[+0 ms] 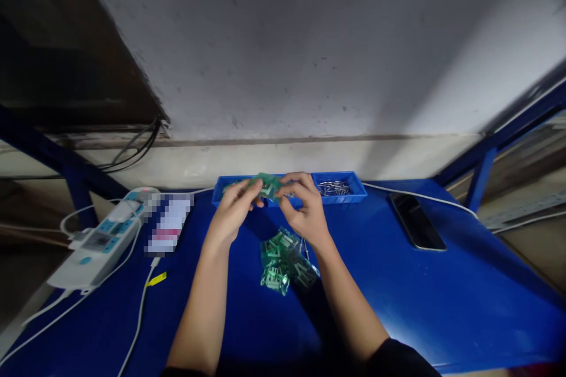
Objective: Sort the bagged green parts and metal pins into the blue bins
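A small translucent green plastic bag [266, 182] is raised in front of the blue bins. My left hand [234, 209] pinches its left side between thumb and fingers. On the other side, the fingertips of my right hand [306, 207] close on its right edge; small contents are too blurred to make out. Below my hands lies a loose pile of similar green bags [276, 277] with pale, metallic-looking pieces inside. A thin metal piece [306, 249] lies beside the pile. The right blue bin [354, 197] contains many small metal pins or rivets; my hands partly hide the other bins.
A white power strip [95, 253] with plugs and a charging phone [170, 224] occupies the left side of the blue table [354, 283]. A dark phone [418, 221] lies right. White cables [139, 318] cross the tabletop. Behind stands a grey wall [309, 59].
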A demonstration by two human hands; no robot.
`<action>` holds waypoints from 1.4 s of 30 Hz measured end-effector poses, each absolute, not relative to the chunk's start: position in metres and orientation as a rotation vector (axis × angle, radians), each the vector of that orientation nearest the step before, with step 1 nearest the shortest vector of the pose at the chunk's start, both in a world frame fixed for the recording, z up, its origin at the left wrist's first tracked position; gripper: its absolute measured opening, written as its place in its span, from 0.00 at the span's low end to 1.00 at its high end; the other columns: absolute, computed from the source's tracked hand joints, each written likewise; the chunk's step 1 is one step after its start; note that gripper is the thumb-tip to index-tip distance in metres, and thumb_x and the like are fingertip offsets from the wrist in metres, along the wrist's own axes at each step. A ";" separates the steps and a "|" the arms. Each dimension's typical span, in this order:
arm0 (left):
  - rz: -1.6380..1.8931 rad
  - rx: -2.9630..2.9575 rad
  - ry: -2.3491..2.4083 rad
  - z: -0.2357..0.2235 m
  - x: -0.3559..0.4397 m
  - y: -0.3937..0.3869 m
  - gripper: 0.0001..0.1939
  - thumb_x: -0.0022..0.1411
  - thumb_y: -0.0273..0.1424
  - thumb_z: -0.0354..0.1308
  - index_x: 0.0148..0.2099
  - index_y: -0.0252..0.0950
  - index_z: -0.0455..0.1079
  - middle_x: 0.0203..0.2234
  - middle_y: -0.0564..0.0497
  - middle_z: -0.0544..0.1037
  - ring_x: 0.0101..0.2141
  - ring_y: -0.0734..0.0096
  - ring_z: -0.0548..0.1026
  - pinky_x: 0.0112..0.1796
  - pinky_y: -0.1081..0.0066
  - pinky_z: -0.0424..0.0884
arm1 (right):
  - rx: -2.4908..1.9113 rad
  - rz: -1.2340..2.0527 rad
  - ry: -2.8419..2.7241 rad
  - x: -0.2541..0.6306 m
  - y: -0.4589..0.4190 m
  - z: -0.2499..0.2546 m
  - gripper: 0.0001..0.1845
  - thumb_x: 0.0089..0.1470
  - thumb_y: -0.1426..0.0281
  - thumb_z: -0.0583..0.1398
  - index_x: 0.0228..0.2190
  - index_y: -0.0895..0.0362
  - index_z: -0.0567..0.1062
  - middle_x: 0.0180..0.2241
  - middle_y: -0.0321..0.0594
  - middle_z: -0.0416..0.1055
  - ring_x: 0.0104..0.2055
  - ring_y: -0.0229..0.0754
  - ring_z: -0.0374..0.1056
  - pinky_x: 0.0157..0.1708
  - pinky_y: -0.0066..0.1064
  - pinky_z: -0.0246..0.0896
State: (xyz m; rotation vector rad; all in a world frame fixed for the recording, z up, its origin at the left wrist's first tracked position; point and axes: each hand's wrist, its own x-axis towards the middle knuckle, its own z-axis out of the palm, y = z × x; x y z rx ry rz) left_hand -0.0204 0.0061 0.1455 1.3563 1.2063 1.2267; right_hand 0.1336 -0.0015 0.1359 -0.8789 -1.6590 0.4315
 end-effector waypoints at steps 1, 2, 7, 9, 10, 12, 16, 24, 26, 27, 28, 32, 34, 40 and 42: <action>1.236 1.387 1.202 0.144 -0.021 0.005 0.15 0.58 0.43 0.56 0.31 0.35 0.70 0.18 0.54 0.69 0.22 0.75 0.69 0.22 0.76 0.61 | -0.895 0.437 -1.657 0.133 -0.001 0.134 0.11 0.49 0.78 0.54 0.25 0.53 0.73 0.39 0.38 0.66 0.45 0.43 0.63 0.44 0.39 0.59; 1.255 1.407 1.197 0.143 -0.021 0.005 0.13 0.57 0.40 0.58 0.30 0.35 0.70 0.17 0.56 0.68 0.21 0.77 0.68 0.23 0.77 0.61 | -0.917 0.453 -1.644 0.134 0.000 0.132 0.12 0.48 0.79 0.53 0.25 0.53 0.73 0.41 0.39 0.65 0.45 0.44 0.63 0.41 0.38 0.60; 1.400 1.400 1.186 0.136 -0.021 0.009 0.11 0.57 0.34 0.59 0.42 0.37 0.68 0.25 0.56 0.73 0.23 0.78 0.72 0.26 0.77 0.67 | -1.041 0.696 -1.462 0.141 0.009 0.127 0.12 0.48 0.78 0.52 0.28 0.55 0.73 0.38 0.40 0.66 0.39 0.41 0.65 0.34 0.34 0.61; 1.359 1.466 1.188 0.134 -0.021 0.010 0.12 0.57 0.34 0.59 0.44 0.37 0.67 0.29 0.54 0.75 0.25 0.75 0.74 0.29 0.75 0.69 | -1.037 0.870 -1.393 0.145 0.010 0.129 0.09 0.51 0.73 0.54 0.34 0.55 0.72 0.33 0.39 0.67 0.35 0.39 0.65 0.34 0.32 0.61; 1.314 1.518 1.182 0.134 -0.020 0.010 0.12 0.57 0.33 0.58 0.44 0.37 0.67 0.30 0.54 0.75 0.27 0.74 0.74 0.30 0.74 0.70 | -1.030 0.946 -1.378 0.147 0.009 0.131 0.10 0.52 0.70 0.56 0.38 0.55 0.71 0.32 0.38 0.68 0.34 0.39 0.65 0.33 0.31 0.61; 1.223 1.614 1.148 0.134 -0.015 0.009 0.09 0.58 0.33 0.58 0.42 0.37 0.68 0.30 0.53 0.75 0.28 0.73 0.75 0.33 0.72 0.71 | -1.032 1.028 -1.413 0.150 0.007 0.134 0.13 0.52 0.66 0.57 0.41 0.55 0.70 0.31 0.37 0.69 0.32 0.37 0.65 0.31 0.30 0.60; 1.106 1.717 1.077 0.130 -0.004 0.007 0.11 0.61 0.34 0.53 0.46 0.38 0.66 0.34 0.50 0.76 0.33 0.69 0.75 0.36 0.68 0.72 | -1.149 0.901 -1.502 0.157 0.002 0.139 0.09 0.53 0.66 0.57 0.34 0.57 0.73 0.28 0.37 0.69 0.27 0.35 0.61 0.27 0.30 0.56; 0.181 2.318 1.141 0.074 -0.008 0.004 0.27 0.47 0.32 0.63 0.51 0.48 0.67 0.51 0.45 0.69 0.52 0.49 0.66 0.46 0.51 0.67 | -1.169 0.651 -1.279 0.187 -0.006 0.152 0.09 0.53 0.64 0.58 0.33 0.56 0.73 0.27 0.37 0.69 0.27 0.36 0.62 0.27 0.31 0.57; 0.076 2.344 1.206 0.065 -0.007 0.005 0.24 0.45 0.30 0.63 0.48 0.48 0.69 0.52 0.46 0.67 0.52 0.48 0.66 0.44 0.50 0.67 | -1.169 0.638 -1.258 0.191 -0.008 0.155 0.09 0.53 0.65 0.58 0.34 0.56 0.74 0.28 0.36 0.69 0.28 0.36 0.62 0.27 0.30 0.57; 0.043 2.340 1.223 0.063 -0.006 0.006 0.23 0.45 0.29 0.63 0.46 0.48 0.70 0.52 0.46 0.66 0.51 0.49 0.65 0.44 0.50 0.67 | -1.169 0.637 -1.253 0.192 -0.008 0.155 0.09 0.53 0.65 0.58 0.34 0.56 0.74 0.27 0.36 0.69 0.28 0.36 0.62 0.27 0.30 0.57; 0.019 2.332 1.228 0.063 -0.006 0.007 0.21 0.45 0.28 0.62 0.45 0.47 0.70 0.51 0.46 0.67 0.51 0.49 0.66 0.45 0.51 0.66 | -1.168 0.638 -1.252 0.192 -0.008 0.156 0.08 0.53 0.65 0.58 0.34 0.56 0.74 0.27 0.36 0.69 0.27 0.36 0.62 0.27 0.30 0.57; -0.006 2.226 1.207 0.066 -0.012 0.017 0.14 0.50 0.28 0.59 0.41 0.41 0.68 0.39 0.49 0.72 0.44 0.60 0.69 0.45 0.62 0.66 | -1.156 0.660 -1.264 0.190 -0.008 0.157 0.08 0.53 0.65 0.58 0.34 0.56 0.74 0.25 0.35 0.67 0.28 0.36 0.63 0.28 0.31 0.58; -0.048 2.102 1.209 0.067 -0.018 0.021 0.14 0.52 0.29 0.57 0.44 0.41 0.67 0.38 0.50 0.72 0.41 0.64 0.71 0.42 0.67 0.67 | -1.149 0.672 -1.259 0.189 -0.008 0.156 0.08 0.53 0.65 0.58 0.33 0.55 0.74 0.24 0.35 0.67 0.28 0.36 0.63 0.28 0.31 0.58; -0.139 2.038 1.124 0.069 -0.012 0.018 0.32 0.54 0.32 0.57 0.61 0.52 0.56 0.55 0.50 0.66 0.52 0.60 0.66 0.49 0.65 0.63 | -1.141 0.688 -1.274 0.185 -0.005 0.153 0.07 0.53 0.66 0.58 0.33 0.55 0.74 0.25 0.34 0.67 0.27 0.36 0.62 0.28 0.30 0.57; -0.228 2.119 1.169 0.072 0.000 0.013 0.33 0.52 0.34 0.59 0.60 0.53 0.57 0.55 0.49 0.66 0.54 0.54 0.64 0.52 0.58 0.59 | -1.147 0.706 -1.299 0.183 -0.004 0.152 0.07 0.53 0.66 0.58 0.33 0.55 0.74 0.25 0.34 0.67 0.27 0.36 0.62 0.27 0.30 0.57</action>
